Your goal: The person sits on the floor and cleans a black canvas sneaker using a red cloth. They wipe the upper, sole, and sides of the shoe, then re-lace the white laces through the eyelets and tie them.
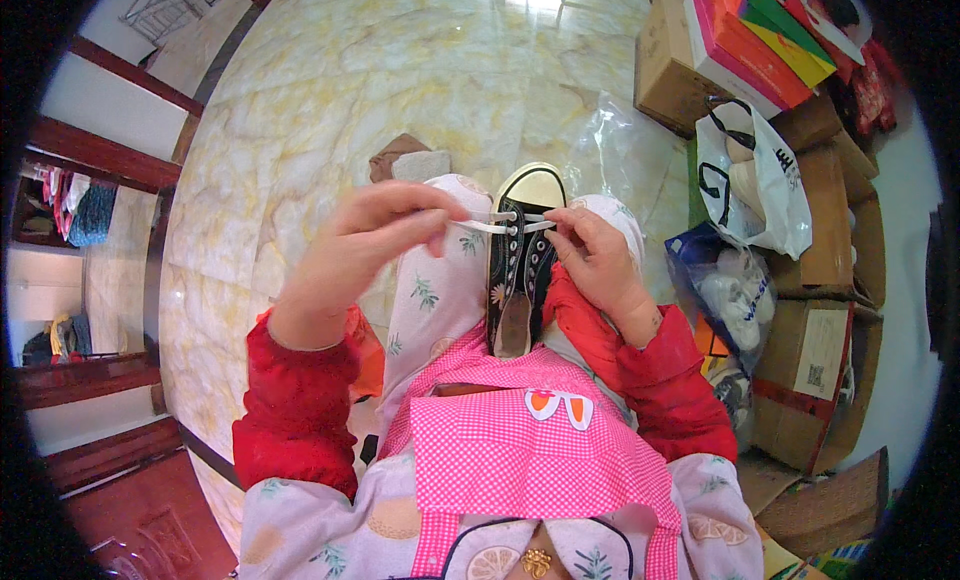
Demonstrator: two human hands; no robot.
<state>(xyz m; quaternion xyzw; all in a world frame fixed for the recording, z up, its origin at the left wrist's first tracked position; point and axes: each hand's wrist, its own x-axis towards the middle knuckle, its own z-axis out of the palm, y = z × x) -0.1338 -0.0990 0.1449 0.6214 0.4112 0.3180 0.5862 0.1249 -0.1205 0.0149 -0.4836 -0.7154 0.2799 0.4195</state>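
A black canvas sneaker (501, 268) with a pale rubber toe cap rests between my knees, toe pointing away from me. A white shoelace (484, 226) passes through eyelets nearest the toe; the eyelets farther up look unlaced. My left hand (375, 227) pinches lace strands between thumb and fingers, left of the shoe. On the other side, my right hand (600, 257) grips lace strands close to the shoe's right edge. Between the hands the strands run nearly straight across the shoe. A small flower decorates the canvas near the heel.
A pink checked apron (517, 460) covers my lap. Ahead on the marble-look floor (322, 122) lie a grey cloth-like item (421, 165) and clear plastic (607, 133). Cardboard boxes (825, 220), a white bag (780, 197) and plastic-bagged shoes (735, 295) line the right side.
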